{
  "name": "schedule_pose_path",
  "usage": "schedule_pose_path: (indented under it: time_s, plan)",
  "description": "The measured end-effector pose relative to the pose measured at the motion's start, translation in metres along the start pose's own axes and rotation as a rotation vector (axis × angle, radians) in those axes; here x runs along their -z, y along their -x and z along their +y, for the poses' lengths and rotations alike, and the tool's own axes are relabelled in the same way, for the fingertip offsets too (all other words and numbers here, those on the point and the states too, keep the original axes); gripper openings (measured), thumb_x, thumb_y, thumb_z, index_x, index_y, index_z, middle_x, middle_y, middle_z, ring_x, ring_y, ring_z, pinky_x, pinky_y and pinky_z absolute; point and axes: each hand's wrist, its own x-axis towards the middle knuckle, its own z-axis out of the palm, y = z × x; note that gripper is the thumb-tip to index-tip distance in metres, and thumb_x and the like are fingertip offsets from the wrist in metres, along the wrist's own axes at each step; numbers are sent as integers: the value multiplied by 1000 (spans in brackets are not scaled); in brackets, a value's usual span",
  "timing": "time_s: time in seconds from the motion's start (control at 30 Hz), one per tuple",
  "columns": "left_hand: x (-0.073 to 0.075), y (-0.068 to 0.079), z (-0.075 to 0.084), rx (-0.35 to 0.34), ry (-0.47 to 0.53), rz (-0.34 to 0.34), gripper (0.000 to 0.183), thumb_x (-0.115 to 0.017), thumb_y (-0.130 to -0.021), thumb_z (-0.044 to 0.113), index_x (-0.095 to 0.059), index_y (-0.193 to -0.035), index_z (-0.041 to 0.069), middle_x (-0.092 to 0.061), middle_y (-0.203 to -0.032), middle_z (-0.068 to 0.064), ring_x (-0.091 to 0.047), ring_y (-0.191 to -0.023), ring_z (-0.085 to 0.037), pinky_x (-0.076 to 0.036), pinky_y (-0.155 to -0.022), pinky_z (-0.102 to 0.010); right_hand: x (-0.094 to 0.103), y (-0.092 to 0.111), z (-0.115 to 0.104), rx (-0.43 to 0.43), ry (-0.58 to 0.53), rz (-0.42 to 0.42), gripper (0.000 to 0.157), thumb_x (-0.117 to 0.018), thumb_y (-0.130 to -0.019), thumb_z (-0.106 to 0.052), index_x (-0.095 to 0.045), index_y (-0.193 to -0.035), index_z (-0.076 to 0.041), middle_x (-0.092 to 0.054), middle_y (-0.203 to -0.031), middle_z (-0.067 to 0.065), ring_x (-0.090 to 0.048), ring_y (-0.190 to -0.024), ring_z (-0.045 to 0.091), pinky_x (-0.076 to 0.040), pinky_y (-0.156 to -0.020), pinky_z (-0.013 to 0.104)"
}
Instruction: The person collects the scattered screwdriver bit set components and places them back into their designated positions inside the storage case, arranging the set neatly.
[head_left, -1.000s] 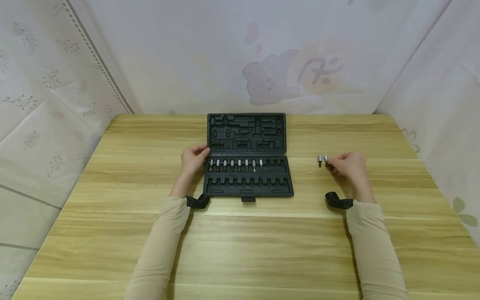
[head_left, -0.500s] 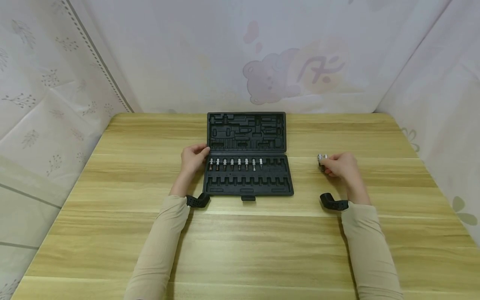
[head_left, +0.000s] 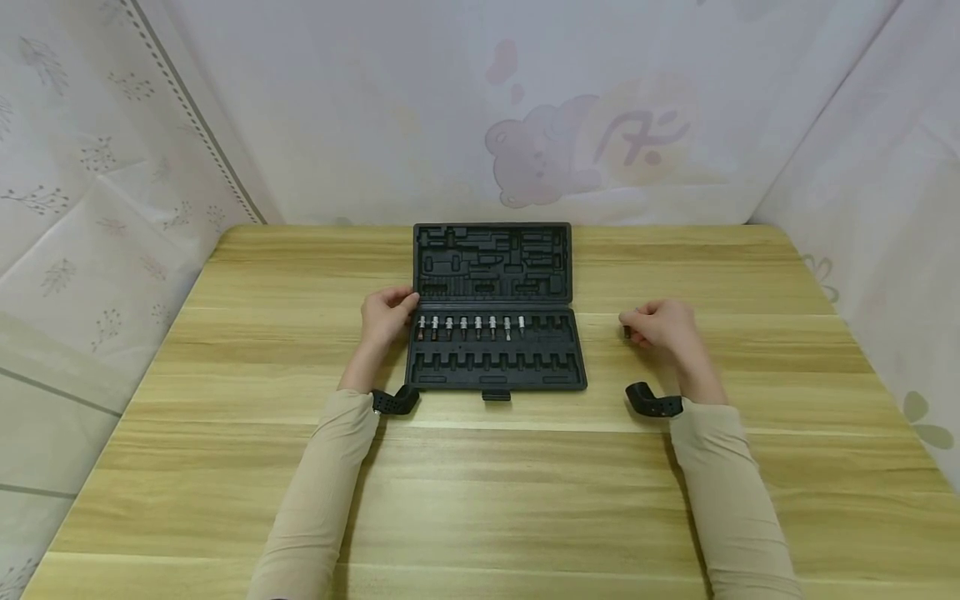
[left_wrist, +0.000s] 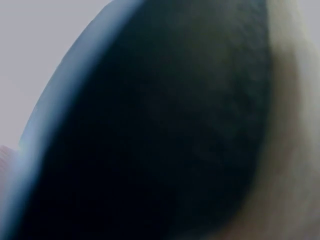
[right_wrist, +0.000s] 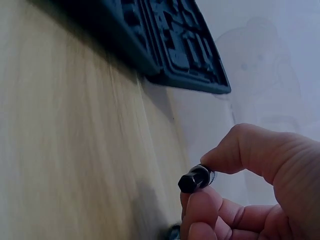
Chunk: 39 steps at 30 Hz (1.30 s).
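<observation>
A black bit socket case point(head_left: 491, 348) lies unfolded on the table, its moulded lid point(head_left: 468, 287) at the far side. Several silver-headed bit sockets point(head_left: 478, 327) stand in the case's upper row; the slots at that row's right end and the whole lower row hold none. My left hand point(head_left: 386, 319) grips the case's left edge near the hinge. Right of the case, my right hand point(head_left: 663, 323) pinches a hex bit socket point(right_wrist: 195, 180) between thumb and index finger, dark tip outward. Below it, a small dark metal piece point(right_wrist: 174, 232) shows partly beside the lower fingers.
The wooden table point(head_left: 525, 500) reaches back to a patterned curtain point(head_left: 337, 125). A latch point(head_left: 496, 395) juts from the case's front edge. Black wrist mounts point(head_left: 654, 402) sit at both cuffs. A dark blurred shape fills most of the left wrist view.
My right hand has picked up the two bit sockets that stood on the table and moved left toward the case. My left hand has stayed at the case's edge.
</observation>
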Motion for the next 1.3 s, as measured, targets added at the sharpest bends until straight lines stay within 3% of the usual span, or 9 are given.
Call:
schedule_pose_path:
  time_s: [0.4,1.07,1.3]
  plan:
    - [1,-1,-1,-6,-18,0,27,-61,-91,11,-65,-112,-5,-66,-106,-21,-56,-66,-9,-47,-59,-17,-17,1,-24,70,38,-43,29,-58,-84,-21,-64,-86,7,-59,-56,-2,-54,-57,13,-45,-55,22]
    - [0,-1,0,-13,-20,-1,27,-62,-91,12,-66,-112,-5,-66,-105,-20,-58,-71,-12,-47,-60,-17,-38,0,-49,115,34,-71,26,-60,-86,-18,-67,-88,7,-60,-57,0,-60,-56,15,-52,-60,30]
    - [0,0,1,-3,-15,0,27,-62,-91,12,-65,-112,-5,-66,-106,-20,-57,-71,-12,-47,-61,-18,-51,-2,-58,111,7,-98,24,-62,-86,-17,-67,-87,7,-60,-58,1,-58,-53,12,-53,-57,28]
